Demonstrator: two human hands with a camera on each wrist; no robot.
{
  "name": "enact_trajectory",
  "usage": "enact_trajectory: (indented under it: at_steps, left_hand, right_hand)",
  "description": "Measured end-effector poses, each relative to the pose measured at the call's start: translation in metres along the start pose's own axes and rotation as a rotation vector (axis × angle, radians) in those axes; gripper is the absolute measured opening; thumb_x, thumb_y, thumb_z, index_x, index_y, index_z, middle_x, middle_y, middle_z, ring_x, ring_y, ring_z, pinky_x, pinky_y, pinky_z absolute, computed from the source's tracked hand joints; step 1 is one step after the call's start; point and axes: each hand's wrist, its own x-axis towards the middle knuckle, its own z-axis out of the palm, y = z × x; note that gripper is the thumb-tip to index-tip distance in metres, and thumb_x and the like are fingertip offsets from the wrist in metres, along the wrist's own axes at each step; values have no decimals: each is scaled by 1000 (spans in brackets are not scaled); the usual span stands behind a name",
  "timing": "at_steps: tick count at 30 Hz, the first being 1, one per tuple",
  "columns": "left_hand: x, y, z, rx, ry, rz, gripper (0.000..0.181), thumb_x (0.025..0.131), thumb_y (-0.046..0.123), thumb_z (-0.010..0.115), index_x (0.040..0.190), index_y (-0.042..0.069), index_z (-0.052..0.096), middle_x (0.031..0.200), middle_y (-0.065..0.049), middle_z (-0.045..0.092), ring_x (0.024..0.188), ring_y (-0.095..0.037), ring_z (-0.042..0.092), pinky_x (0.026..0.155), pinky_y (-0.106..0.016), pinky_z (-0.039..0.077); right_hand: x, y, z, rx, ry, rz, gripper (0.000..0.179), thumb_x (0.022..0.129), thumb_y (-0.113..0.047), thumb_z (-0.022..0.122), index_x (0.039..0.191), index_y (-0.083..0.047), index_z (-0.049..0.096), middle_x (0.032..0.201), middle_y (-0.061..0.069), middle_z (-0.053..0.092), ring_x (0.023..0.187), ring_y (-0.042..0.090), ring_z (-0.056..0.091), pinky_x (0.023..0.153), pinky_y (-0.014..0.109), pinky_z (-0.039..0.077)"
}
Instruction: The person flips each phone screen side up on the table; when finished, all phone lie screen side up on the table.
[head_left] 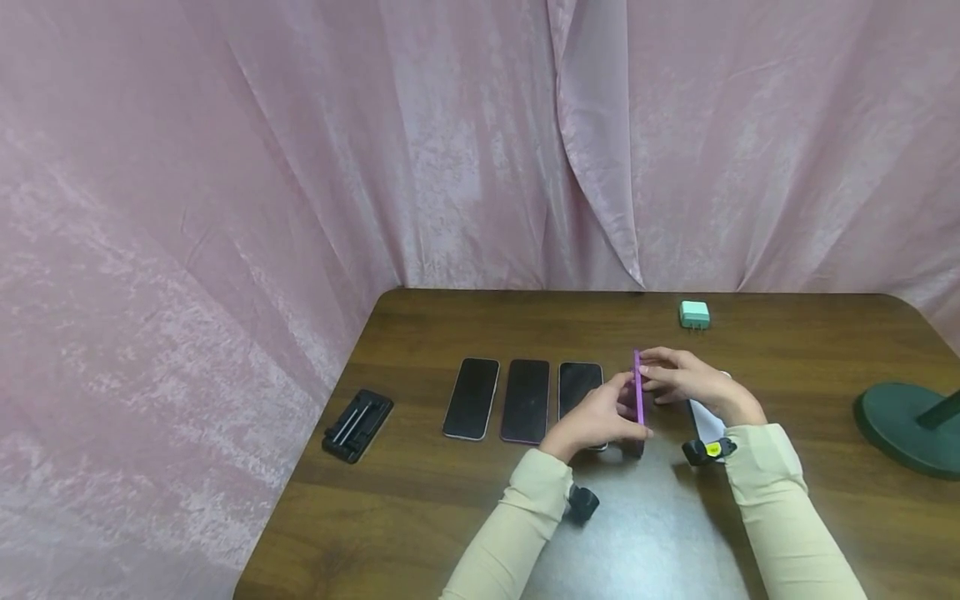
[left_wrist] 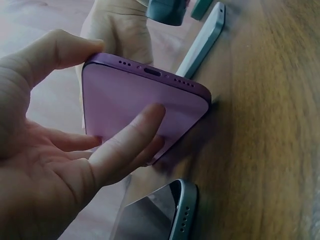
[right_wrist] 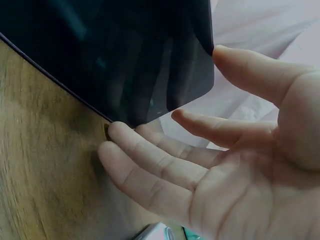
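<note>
A purple smartphone [head_left: 639, 392] stands on its long edge between the two hands, its dark screen [right_wrist: 125, 55] toward the right hand and its lilac back [left_wrist: 120, 95] toward the left. My left hand [head_left: 600, 417] holds its near end: the thumb lies on the upper corner by the charging port, with fingers against the back. At the far end, my right hand [head_left: 690, 382] has its thumb on the upper edge and fingertips at the lower corner. Left of the hands, a dark-screened phone [head_left: 577, 383] lies partly hidden by the left hand.
Two more phones, one silver-edged [head_left: 471, 398] and one purple-edged [head_left: 525, 400], lie in the row to the left. A black folding stand [head_left: 357, 425] is farther left. A whitish phone [head_left: 707, 423] lies under the right wrist. A mint charger [head_left: 694, 314] and green round base [head_left: 900, 429] stand beyond.
</note>
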Motion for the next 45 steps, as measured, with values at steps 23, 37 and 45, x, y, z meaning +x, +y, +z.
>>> enact_trajectory:
  at_steps: [23,37,45]
  left_hand:
    - [2,0,3,7,-24,-45,67,78,-7,81,136,-7,47,103,-18,72,84,-9,69,68,-20,53]
    - [4,-5,4,111,24,-69,68,75,-5,84,135,-8,52,117,-21,57,84,-9,69,67,-18,53]
    - [4,-6,3,310,68,-45,40,73,7,89,104,4,64,101,-9,56,94,-8,58,75,-15,44]
  right_hand:
    - [7,6,12,-196,149,114,69,100,-22,64,141,22,30,138,45,38,120,53,52,80,48,58]
    - [7,7,8,-293,195,75,63,86,3,71,136,21,37,132,47,42,103,44,60,71,42,59]
    - [7,11,7,-354,226,59,61,82,9,72,134,20,42,128,46,46,84,30,64,67,37,59]
